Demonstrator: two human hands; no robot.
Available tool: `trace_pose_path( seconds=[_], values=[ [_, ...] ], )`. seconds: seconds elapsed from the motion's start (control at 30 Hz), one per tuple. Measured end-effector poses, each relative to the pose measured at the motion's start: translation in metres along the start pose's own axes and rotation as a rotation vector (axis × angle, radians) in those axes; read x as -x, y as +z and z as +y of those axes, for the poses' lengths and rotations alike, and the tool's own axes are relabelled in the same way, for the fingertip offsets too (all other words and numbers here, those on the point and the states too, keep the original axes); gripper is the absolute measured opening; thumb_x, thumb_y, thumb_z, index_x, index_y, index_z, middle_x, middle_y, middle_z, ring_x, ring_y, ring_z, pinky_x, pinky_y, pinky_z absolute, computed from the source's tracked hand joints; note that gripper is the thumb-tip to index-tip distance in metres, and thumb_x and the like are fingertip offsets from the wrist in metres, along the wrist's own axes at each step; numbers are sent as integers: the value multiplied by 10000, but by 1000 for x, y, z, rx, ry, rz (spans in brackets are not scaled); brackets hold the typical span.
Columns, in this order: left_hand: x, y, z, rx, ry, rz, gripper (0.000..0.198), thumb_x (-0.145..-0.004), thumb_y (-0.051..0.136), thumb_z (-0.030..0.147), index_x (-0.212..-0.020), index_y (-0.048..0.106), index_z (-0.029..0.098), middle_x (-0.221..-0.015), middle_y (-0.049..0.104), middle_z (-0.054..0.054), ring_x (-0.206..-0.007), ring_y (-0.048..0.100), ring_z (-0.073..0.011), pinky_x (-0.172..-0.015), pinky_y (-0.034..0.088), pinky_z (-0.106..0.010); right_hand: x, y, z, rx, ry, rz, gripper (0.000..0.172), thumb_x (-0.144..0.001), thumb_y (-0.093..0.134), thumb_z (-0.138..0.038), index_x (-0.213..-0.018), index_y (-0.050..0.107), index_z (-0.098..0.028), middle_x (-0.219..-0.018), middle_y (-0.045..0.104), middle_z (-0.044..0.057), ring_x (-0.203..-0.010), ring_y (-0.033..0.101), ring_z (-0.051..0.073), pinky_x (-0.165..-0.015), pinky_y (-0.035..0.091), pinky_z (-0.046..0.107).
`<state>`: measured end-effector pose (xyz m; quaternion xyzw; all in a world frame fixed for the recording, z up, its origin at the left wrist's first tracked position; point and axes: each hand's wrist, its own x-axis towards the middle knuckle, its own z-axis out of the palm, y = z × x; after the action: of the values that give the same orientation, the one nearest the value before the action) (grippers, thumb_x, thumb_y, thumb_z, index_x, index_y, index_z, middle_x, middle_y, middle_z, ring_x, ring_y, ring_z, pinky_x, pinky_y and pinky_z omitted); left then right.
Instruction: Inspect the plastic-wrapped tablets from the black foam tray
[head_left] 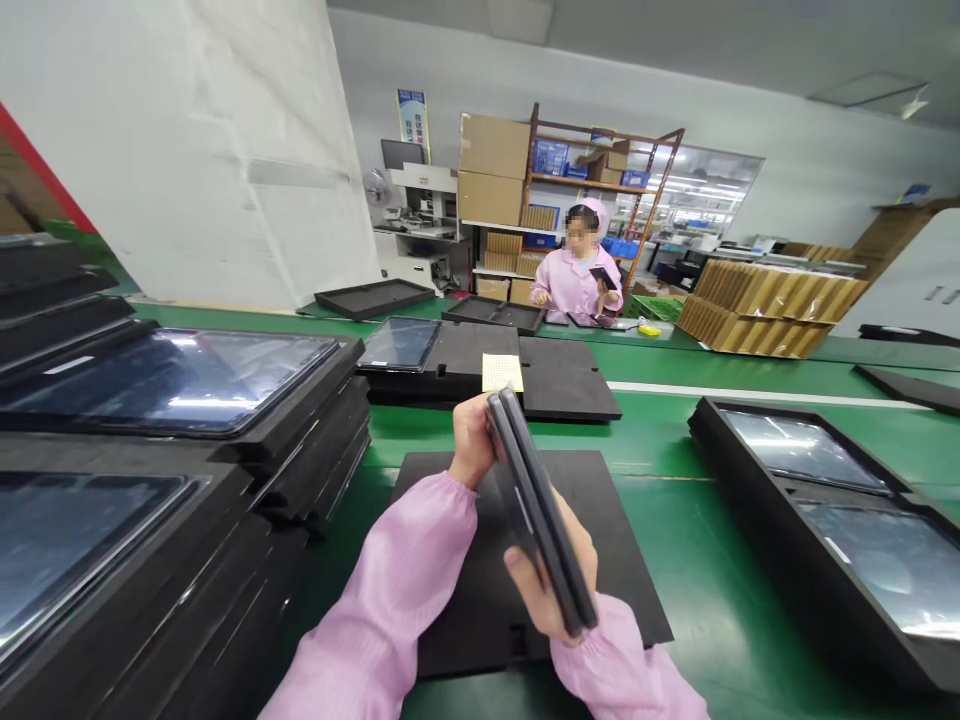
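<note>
Well, my left fingers and right fingers are curled round two dark slabs above the board. Uneven pressure could slide one loose.

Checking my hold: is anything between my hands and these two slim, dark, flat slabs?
Nothing visible. The bare left hand touches the far end of the slim dark slabs, the bare right hand the near end; some contact is hidden.

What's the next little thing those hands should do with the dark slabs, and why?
Maybe lay the dark slabs flat on the black board. The left hand grips their far end, the right hand their near end, and they're tilted on edge above the board.
</note>
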<state>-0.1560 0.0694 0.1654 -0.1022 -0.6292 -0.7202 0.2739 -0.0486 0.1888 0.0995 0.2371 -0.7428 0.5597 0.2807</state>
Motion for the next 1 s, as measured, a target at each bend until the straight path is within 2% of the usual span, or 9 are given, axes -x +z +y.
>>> trace_pose_path(
  seconds=[0.1,0.2,0.3,0.37,0.43,0.7,0.83,0.9,1.0],
  values=[
    [-12,5,-7,48,6,-153,776,-595,381,977,-365,401,237,-386,389,-9,-398,335,-129,-423,280,-306,-9,-19,-15,-84,-113,-281,889,-891,649,-487,-1596,197,-189,-1602,345,155,-1464,360,339,-1190,363,507],
    [-14,9,-13,80,-7,-278,793,-650,368,943,-419,557,208,-388,443,-22,-380,351,-132,-413,294,-306,-18,-40,-30,-230,15,-433,970,-865,605,-683,-1604,179,-220,-1648,248,126,-1500,273,342,-1213,316,491],
    [-14,12,-18,88,-14,-370,817,-641,375,954,-457,614,195,-417,495,-34,-398,397,-143,-441,337,-318,-24,-49,-42,-325,142,-317,705,-904,591,-650,-1514,400,-353,-1583,411,46,-1443,411,280,-1132,452,385],
    [-13,14,-21,78,-18,-407,822,-621,386,971,-455,605,196,-441,516,-42,-432,439,-158,-468,353,-325,-27,-47,-46,-338,208,-185,478,-943,633,-489,-1403,537,-403,-1482,545,7,-1359,525,227,-1053,522,298],
    [-14,15,-25,61,-24,-418,825,-629,374,975,-475,604,198,-456,516,-39,-461,452,-165,-490,358,-329,-32,-43,-46,-348,245,-85,375,-950,651,-341,-1316,618,-416,-1387,630,-10,-1275,605,196,-989,557,243],
    [-22,14,-42,13,-68,-402,840,-654,322,978,-531,609,199,-472,493,-16,-496,435,-165,-519,362,-328,-52,-35,-39,-367,207,26,316,-919,622,-177,-1165,743,-334,-1251,719,23,-1138,699,205,-887,611,232],
    [-23,14,-48,13,-81,-388,816,-699,338,945,-558,619,192,-484,493,-16,-512,431,-165,-532,365,-328,-54,-34,-35,-347,270,74,99,-900,650,-215,-901,747,-233,-1172,753,76,-1066,732,224,-847,618,236],
    [-23,14,-50,15,-87,-385,807,-702,352,940,-553,613,192,-485,494,-16,-516,437,-167,-534,366,-328,-54,-34,-33,-379,314,74,188,-900,667,-272,-725,652,-203,-1161,754,103,-1056,735,248,-834,623,260],
    [-24,14,-51,19,-96,-383,790,-704,371,936,-536,593,197,-479,495,-12,-512,444,-166,-539,372,-329,-56,-34,-29,-452,371,66,324,-893,678,-355,-649,540,-194,-1144,752,135,-1037,740,279,-792,631,297]
  ],
)
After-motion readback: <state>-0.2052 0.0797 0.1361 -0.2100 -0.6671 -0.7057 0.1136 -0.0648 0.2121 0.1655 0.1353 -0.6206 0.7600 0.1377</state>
